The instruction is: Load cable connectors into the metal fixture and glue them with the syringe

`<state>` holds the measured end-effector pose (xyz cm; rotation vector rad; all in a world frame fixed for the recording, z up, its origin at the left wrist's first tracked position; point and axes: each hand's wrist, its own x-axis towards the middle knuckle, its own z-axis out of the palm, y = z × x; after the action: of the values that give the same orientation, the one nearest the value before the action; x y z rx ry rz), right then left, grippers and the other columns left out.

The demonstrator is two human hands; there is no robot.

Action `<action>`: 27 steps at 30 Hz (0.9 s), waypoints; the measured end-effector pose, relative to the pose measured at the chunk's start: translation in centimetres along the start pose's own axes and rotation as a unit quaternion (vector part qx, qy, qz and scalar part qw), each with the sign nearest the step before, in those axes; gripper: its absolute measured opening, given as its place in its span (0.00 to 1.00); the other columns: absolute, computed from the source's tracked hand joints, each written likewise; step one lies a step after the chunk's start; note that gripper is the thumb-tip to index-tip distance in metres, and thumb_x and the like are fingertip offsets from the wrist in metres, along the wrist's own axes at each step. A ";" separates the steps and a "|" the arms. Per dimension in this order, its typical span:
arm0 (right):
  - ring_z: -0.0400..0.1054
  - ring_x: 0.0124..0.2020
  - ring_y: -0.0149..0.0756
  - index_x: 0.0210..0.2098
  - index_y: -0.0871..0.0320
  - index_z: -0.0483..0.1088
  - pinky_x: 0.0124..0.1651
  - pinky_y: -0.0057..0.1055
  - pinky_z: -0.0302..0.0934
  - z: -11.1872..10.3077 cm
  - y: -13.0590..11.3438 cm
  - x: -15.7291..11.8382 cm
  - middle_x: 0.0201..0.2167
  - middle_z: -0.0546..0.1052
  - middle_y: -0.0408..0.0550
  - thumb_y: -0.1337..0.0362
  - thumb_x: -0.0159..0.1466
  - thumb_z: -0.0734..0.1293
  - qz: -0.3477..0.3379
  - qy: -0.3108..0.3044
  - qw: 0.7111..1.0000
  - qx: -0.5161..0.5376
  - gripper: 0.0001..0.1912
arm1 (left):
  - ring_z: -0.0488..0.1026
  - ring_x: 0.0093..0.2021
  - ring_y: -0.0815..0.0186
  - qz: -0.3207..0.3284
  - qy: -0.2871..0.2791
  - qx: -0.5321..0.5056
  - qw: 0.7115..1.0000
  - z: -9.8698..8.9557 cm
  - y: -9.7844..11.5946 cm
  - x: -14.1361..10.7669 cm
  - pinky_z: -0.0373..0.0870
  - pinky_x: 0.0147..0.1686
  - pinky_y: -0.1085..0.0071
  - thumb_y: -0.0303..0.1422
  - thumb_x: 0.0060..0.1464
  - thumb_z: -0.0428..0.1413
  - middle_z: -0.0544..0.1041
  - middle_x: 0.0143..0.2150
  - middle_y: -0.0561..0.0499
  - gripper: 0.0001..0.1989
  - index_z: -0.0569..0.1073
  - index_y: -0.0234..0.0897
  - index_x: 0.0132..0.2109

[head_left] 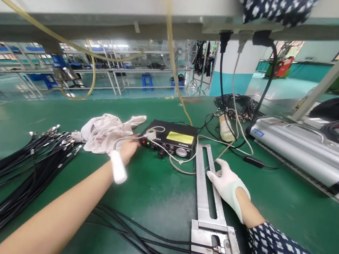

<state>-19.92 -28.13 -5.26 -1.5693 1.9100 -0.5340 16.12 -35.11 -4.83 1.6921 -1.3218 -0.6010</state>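
Note:
My bare left hand (129, 148) reaches to the left front corner of a black control box (171, 132) with a yellow label, a round gauge and lit buttons. A white lamp head (118, 167) on a bendable neck partly covers that hand, and its fingertips are hard to make out. My right hand (226, 182), in a white glove, rests beside the slotted metal fixture (206, 187), thumb and forefinger apart with nothing between them. Several black cables (153, 241) lie across the fixture's near end, their exposed coloured wire ends lined up in it.
Bundles of black cables (25, 165) lie at the left, near a crumpled pale cloth (105, 132). At the right stands a silver metal housing (307, 152). Coiled cables (238, 105) and a pale bottle (226, 128) sit behind. Power cords (272, 70) hang from the shelf overhead.

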 end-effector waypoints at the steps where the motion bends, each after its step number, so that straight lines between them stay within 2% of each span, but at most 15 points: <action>1: 0.70 0.38 0.44 0.64 0.59 0.54 0.46 0.40 0.62 -0.3 0.0 -0.1 0.37 0.75 0.49 0.55 0.58 0.64 0.001 0.004 1.000 0.027 0.37 | 0.72 0.44 0.65 -0.017 -0.005 -0.012 1.000 -0.1 0.1 -0.3 0.70 0.47 0.61 0.35 0.59 0.54 0.73 0.46 0.45 0.17 0.70 0.30 0.52; 4: 0.71 0.39 0.41 0.57 0.64 0.64 0.44 0.35 0.64 -1.4 -0.5 -1.1 0.39 0.76 0.52 0.59 0.58 0.62 -0.027 0.022 0.993 0.114 0.29 | 0.72 0.43 0.65 -0.051 -0.011 -0.035 0.998 -0.5 0.4 -1.3 0.70 0.46 0.61 0.34 0.59 0.54 0.73 0.47 0.44 0.18 0.68 0.31 0.55; 6: 0.70 0.46 0.41 0.51 0.63 0.69 0.48 0.33 0.63 -1.9 -1.2 -2.2 0.44 0.75 0.52 0.59 0.59 0.59 -0.072 0.043 0.983 0.162 0.24 | 0.71 0.45 0.65 -0.059 -0.012 -0.047 0.997 -0.7 0.3 -2.0 0.70 0.47 0.61 0.34 0.58 0.55 0.72 0.48 0.44 0.19 0.68 0.31 0.55; 8: 0.67 0.50 0.41 0.50 0.60 0.70 0.51 0.33 0.61 -1.8 -2.0 -3.1 0.47 0.74 0.50 0.57 0.58 0.59 -0.118 0.067 0.971 0.196 0.23 | 0.71 0.45 0.65 -0.062 -0.018 -0.057 0.996 -0.7 0.2 -2.7 0.70 0.48 0.62 0.34 0.58 0.55 0.72 0.48 0.44 0.17 0.69 0.31 0.52; 12: 0.68 0.49 0.40 0.50 0.58 0.69 0.52 0.33 0.60 0.6 -4.2 -3.5 0.46 0.75 0.48 0.56 0.60 0.59 -0.162 0.080 0.959 0.218 0.22 | 0.71 0.45 0.65 -0.057 -0.041 -0.084 0.994 -0.7 -0.1 -5.1 0.68 0.50 0.60 0.30 0.57 0.55 0.73 0.45 0.46 0.13 0.71 0.30 0.49; 17: 0.68 0.44 0.37 0.52 0.53 0.67 0.50 0.35 0.61 4.4 -6.3 -2.9 0.44 0.74 0.44 0.57 0.61 0.59 -0.149 0.062 0.969 0.188 0.21 | 0.68 0.52 0.62 -0.038 -0.045 -0.134 0.989 -0.7 0.5 -8.5 0.62 0.56 0.56 0.25 0.56 0.53 0.70 0.53 0.45 0.21 0.67 0.33 0.57; 19: 0.68 0.41 0.38 0.55 0.53 0.66 0.48 0.36 0.61 5.1 -6.6 -2.9 0.42 0.74 0.44 0.55 0.61 0.60 -0.138 0.058 0.974 0.169 0.23 | 0.68 0.50 0.63 -0.041 -0.044 -0.141 0.988 -0.6 0.9 -9.1 0.63 0.54 0.57 0.24 0.55 0.53 0.69 0.53 0.45 0.21 0.67 0.33 0.57; 23: 0.68 0.37 0.38 0.53 0.54 0.69 0.46 0.37 0.62 4.4 -6.2 -2.4 0.37 0.74 0.46 0.51 0.60 0.62 -0.136 0.057 0.979 0.142 0.24 | 0.69 0.43 0.65 -0.051 -0.046 -0.139 0.988 -0.3 1.1 -9.1 0.67 0.46 0.63 0.25 0.54 0.54 0.71 0.49 0.46 0.23 0.67 0.34 0.57; 25: 0.68 0.42 0.38 0.52 0.56 0.69 0.51 0.36 0.61 3.5 -5.8 -1.7 0.43 0.73 0.48 0.50 0.61 0.61 -0.149 0.077 0.976 0.140 0.24 | 0.69 0.43 0.65 -0.047 -0.050 -0.138 0.988 -0.2 1.0 -9.1 0.67 0.43 0.65 0.26 0.54 0.54 0.70 0.49 0.46 0.23 0.66 0.35 0.58; 27: 0.65 0.52 0.38 0.57 0.57 0.66 0.59 0.34 0.55 2.9 -5.4 -0.8 0.54 0.68 0.50 0.51 0.65 0.58 -0.159 0.100 0.971 0.145 0.26 | 0.69 0.44 0.65 -0.029 -0.058 -0.140 0.988 0.0 0.9 -9.1 0.67 0.44 0.65 0.25 0.54 0.53 0.70 0.50 0.46 0.25 0.65 0.35 0.59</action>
<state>-13.94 -28.34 -3.70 -1.6806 1.6300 -1.0952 12.74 -26.58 -5.31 1.4863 -1.2072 -0.8874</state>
